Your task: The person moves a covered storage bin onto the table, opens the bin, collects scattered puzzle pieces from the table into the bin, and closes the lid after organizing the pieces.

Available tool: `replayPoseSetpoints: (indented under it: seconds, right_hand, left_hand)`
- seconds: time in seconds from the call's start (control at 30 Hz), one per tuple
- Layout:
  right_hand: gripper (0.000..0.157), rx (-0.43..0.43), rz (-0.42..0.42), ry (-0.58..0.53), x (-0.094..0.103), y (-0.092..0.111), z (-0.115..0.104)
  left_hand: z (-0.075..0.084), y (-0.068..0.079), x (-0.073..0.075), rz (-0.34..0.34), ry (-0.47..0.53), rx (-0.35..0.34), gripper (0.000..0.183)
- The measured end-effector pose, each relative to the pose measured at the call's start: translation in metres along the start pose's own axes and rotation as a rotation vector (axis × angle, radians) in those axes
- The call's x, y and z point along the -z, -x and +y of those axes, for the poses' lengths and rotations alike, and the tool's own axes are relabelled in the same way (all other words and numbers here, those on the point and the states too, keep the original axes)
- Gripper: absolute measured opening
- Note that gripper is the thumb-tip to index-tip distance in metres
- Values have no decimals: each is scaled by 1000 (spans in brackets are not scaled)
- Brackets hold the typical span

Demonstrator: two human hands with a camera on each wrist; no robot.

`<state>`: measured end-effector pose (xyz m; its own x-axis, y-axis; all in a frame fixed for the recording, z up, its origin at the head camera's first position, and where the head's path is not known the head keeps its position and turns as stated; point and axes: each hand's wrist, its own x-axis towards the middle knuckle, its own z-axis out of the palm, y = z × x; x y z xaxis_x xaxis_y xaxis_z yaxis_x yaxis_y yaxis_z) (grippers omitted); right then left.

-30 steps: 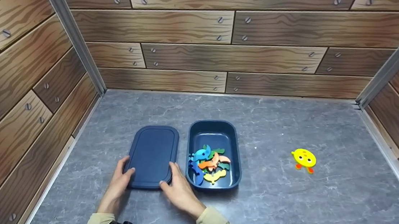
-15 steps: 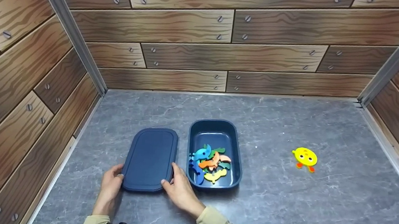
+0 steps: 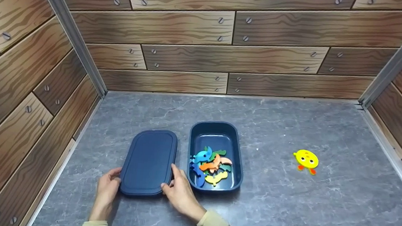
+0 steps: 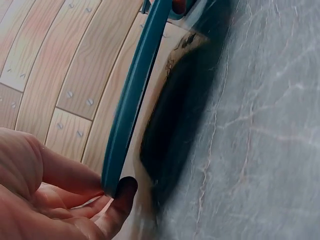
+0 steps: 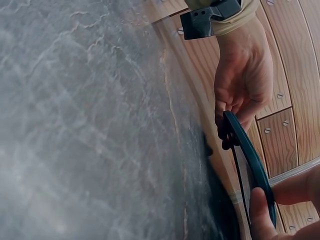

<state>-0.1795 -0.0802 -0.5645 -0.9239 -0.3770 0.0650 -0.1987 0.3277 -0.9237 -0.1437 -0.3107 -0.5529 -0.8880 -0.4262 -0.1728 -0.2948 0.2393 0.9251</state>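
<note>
A dark blue rectangular lid [image 3: 149, 161] with rounded corners is held by both hands, its underside facing the tabletop. My left hand [image 3: 107, 189] pinches its left edge near the front corner. In the left wrist view the thumb and fingers lie on opposite faces of the lid's rim [image 4: 132, 100], which stands off the table. My right hand [image 3: 183, 195] pinches the right edge, thumb on top and fingers beneath. Just right of that hand stands an uncovered dark blue box [image 3: 217, 140]. Several flat animal-shaped pieces [image 3: 213, 163] in blue, green, orange and yellow lie heaped inside it.
A yellow chick-shaped piece [image 3: 306, 159] with orange feet lies on the grey marbled tabletop [image 3: 269, 206] at the right. Wood-patterned walls [image 3: 187, 61] with metal corner strips enclose the back and both sides.
The lid has come up off the table and shifted slightly left and toward me. My left hand moved left and nearer with it; the right hand stayed almost in place. Box and chick piece are unchanged.
</note>
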Motion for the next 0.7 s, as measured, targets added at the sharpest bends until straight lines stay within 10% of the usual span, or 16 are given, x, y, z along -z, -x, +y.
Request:
replayPoseSetpoints:
  seconds: [0.7]
  right_hand:
    - [72,18,5,-291,15,2,-24]
  left_hand:
    - [31,14,7,50,8,-18,48]
